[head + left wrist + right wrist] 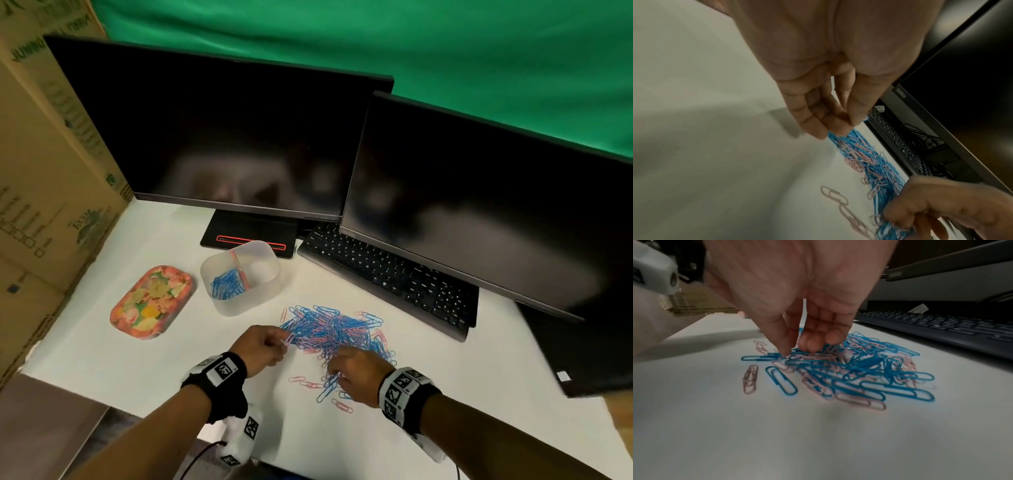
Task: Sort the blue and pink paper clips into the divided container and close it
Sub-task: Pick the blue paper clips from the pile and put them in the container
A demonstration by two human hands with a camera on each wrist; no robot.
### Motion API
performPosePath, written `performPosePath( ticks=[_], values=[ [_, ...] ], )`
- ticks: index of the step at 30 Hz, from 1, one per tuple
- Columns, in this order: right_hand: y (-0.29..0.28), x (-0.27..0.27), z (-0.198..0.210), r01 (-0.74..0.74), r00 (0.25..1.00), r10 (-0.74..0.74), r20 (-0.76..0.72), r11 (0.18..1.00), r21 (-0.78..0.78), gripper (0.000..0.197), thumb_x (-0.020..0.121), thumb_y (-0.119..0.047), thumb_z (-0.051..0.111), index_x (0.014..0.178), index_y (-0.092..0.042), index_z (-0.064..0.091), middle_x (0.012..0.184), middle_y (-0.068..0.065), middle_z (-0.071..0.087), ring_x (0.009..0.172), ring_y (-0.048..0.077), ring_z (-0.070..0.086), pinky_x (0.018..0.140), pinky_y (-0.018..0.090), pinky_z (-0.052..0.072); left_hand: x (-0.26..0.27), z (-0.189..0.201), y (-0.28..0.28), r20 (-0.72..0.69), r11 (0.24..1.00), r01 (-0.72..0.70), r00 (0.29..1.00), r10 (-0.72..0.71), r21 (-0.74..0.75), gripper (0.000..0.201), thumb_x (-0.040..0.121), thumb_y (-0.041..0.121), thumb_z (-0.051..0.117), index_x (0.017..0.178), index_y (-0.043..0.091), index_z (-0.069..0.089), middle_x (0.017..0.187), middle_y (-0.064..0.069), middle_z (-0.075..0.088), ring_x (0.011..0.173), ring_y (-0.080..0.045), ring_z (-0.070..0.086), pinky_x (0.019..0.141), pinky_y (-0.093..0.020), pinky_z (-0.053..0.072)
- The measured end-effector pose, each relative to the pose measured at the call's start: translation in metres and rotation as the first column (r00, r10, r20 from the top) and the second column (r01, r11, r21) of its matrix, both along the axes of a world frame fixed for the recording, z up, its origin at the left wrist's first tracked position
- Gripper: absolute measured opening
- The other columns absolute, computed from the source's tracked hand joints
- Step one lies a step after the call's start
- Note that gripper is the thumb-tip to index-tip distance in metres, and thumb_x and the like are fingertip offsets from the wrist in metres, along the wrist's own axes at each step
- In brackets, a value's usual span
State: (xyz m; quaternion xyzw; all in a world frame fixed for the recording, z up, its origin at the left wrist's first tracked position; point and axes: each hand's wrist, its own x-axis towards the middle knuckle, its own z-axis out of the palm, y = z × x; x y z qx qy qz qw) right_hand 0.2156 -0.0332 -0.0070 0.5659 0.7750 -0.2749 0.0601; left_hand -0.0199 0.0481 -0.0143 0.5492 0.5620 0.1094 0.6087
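Observation:
A mixed pile of blue and pink paper clips (pixel 337 330) lies on the white table in front of me. Behind it to the left stands the translucent divided container (pixel 263 284). Several blue clips (pixel 226 284) lie in its left compartment, and the right one looks empty. My left hand (pixel 281 342) pinches one paper clip (pixel 287 339) at the pile's left edge; I cannot tell its colour. In the left wrist view the left hand (pixel 846 125) has thumb pressed to curled fingers. My right hand (pixel 796 350) reaches down into the pile's near side, thumb and fingertips pinching blue clips (pixel 777 356).
The container's floral lid (pixel 150 301) lies to its left. A black keyboard (pixel 390 274) and two dark monitors (pixel 222 137) stand behind the pile. Cardboard boxes (pixel 41 171) wall off the left side. Loose pink clips (pixel 308 382) lie between my hands.

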Motion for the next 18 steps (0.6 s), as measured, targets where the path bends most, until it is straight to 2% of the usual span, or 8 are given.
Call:
performPosePath(
  ticks=[2,4,6,10,12,15,18],
  values=[
    [-0.001,-0.003,-0.001,-0.033,0.999,0.033,0.026,0.999,0.002,0.027,0.091,-0.016,0.049,0.114,-0.017,0.063,0.12,0.003,0.055,0.114,0.024,0.053,0.092,0.033,0.046,0.003,0.002,-0.002,0.018,1.0,-0.008,1.0,0.008,-0.004,0.013,0.088,-0.003,0.058,0.093,0.007,0.065,0.072,-0.007,0.064,0.059,-0.015,0.059,0.066,-0.028,0.052],
    [-0.002,-0.004,-0.001,-0.031,0.998,0.031,0.057,1.0,0.001,0.024,0.092,-0.016,0.049,0.112,-0.015,0.062,0.119,0.004,0.055,0.112,0.026,0.053,0.09,0.034,0.046,0.007,0.004,-0.003,0.039,1.0,-0.031,0.999,0.031,-0.004,0.012,0.091,0.002,0.056,0.084,0.007,0.065,0.07,-0.006,0.064,0.056,-0.013,0.059,0.061,-0.025,0.052],
    [-0.002,-0.006,-0.001,-0.032,0.997,0.03,0.072,0.999,0.019,0.021,0.092,-0.015,0.048,0.108,-0.011,0.061,0.117,0.007,0.055,0.11,0.027,0.054,0.089,0.034,0.046,0.011,0.005,-0.004,0.053,0.998,-0.062,0.997,0.062,-0.009,0.013,0.091,0.002,0.055,0.083,0.005,0.065,0.069,-0.006,0.064,0.057,-0.014,0.06,0.059,-0.022,0.053],
    [0.0,-0.006,-0.001,-0.048,0.997,0.044,0.064,0.996,0.073,0.02,0.094,-0.011,0.043,0.1,-0.006,0.062,0.108,0.011,0.058,0.102,0.029,0.055,0.084,0.033,0.044,0.015,0.006,-0.006,0.098,0.993,-0.112,0.989,0.114,-0.026,0.003,0.087,0.0,0.063,0.085,0.002,0.062,0.068,-0.008,0.066,0.059,-0.017,0.062,0.066,-0.029,0.054],
    [0.001,-0.006,-0.002,-0.046,0.997,0.042,0.058,0.996,0.076,0.021,0.095,-0.009,0.042,0.102,-0.004,0.062,0.109,0.012,0.058,0.103,0.029,0.054,0.086,0.034,0.043,0.017,0.007,-0.006,0.099,0.991,-0.129,0.986,0.132,-0.032,0.011,0.082,-0.001,0.069,0.085,0.003,0.06,0.065,-0.008,0.064,0.055,-0.016,0.062,0.064,-0.029,0.054],
    [0.006,-0.006,0.002,0.057,0.998,-0.055,-0.025,0.997,0.059,0.022,0.096,-0.013,0.04,0.102,-0.007,0.06,0.109,0.011,0.058,0.1,0.026,0.053,0.085,0.032,0.042,0.019,0.011,-0.005,0.097,0.989,-0.139,0.985,0.143,-0.046,0.021,0.077,-0.004,0.073,0.091,0.005,0.059,0.06,-0.006,0.061,0.05,-0.015,0.059,0.057,-0.026,0.052],
    [0.012,-0.004,0.006,0.234,0.966,-0.231,-0.119,0.972,0.006,0.018,0.093,-0.014,0.041,0.098,-0.016,0.058,0.1,0.006,0.061,0.086,0.02,0.052,0.074,0.027,0.041,0.019,0.012,-0.004,0.106,0.99,-0.126,0.986,0.132,-0.062,0.027,0.077,-0.005,0.073,0.097,0.008,0.06,0.06,-0.006,0.062,0.053,-0.017,0.059,0.056,-0.025,0.052]
  ],
)
